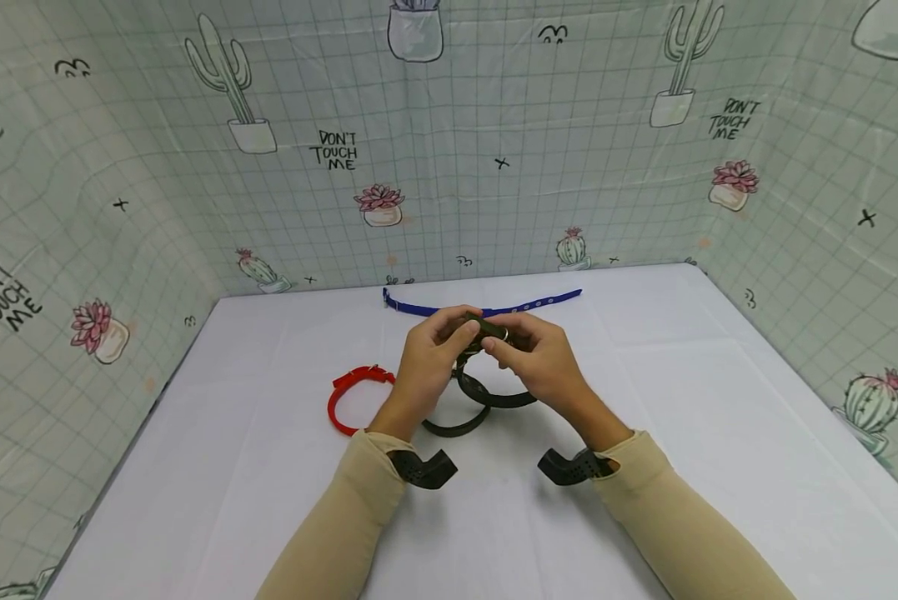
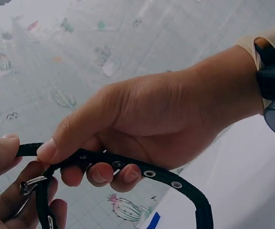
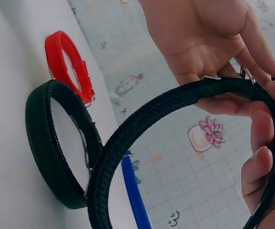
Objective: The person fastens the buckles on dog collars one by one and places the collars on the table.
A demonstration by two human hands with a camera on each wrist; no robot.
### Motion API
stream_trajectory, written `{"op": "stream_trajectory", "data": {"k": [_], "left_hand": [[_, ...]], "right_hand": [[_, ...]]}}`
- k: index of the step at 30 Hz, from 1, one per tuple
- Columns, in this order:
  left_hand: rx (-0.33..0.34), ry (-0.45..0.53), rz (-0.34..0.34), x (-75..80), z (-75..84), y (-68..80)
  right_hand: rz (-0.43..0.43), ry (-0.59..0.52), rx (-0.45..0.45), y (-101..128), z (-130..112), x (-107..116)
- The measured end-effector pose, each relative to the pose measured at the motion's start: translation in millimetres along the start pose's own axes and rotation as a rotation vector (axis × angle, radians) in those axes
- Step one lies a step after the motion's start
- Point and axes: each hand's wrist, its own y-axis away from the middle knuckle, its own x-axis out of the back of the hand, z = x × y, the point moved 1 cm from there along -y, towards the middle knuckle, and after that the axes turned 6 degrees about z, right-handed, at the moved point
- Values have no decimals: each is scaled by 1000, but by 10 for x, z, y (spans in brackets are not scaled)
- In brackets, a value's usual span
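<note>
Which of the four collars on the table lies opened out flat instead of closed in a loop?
The blue collar, stretched straight along the back edge; the red and two dark ones form loops.

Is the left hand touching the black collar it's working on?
Touching. The left wrist view shows the left hand pinching the black collar, thumb on top and fingertips curled beneath the strap.

Two long tan sleeves (image 1: 358, 508), snug from forearm to wrist, cuffs ending just short of bare hands. Black perforated mount (image 1: 422, 468) strapped under the left wrist at 7 o'clock, a matching black mount (image 1: 569, 467) under the right at 5 o'clock. Short, trimmed nails on the fingers (image 2: 99, 175).
</note>
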Motion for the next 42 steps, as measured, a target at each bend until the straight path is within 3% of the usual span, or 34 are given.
{"op": "stream_trajectory", "data": {"k": [17, 26, 29, 37, 42], "left_hand": [[7, 139, 76, 41, -4, -59], [19, 148, 97, 64, -10, -44], [20, 156, 111, 78, -21, -46], [35, 189, 129, 93, -52, -54], [81, 104, 74, 77, -124, -69]], "right_hand": [[15, -15, 5, -26, 117, 5], [-4, 2, -11, 42, -237, 18], [-9, 11, -9, 44, -240, 18], [4, 22, -33, -6, 68, 18], [69, -24, -70, -24, 178, 39]]}}
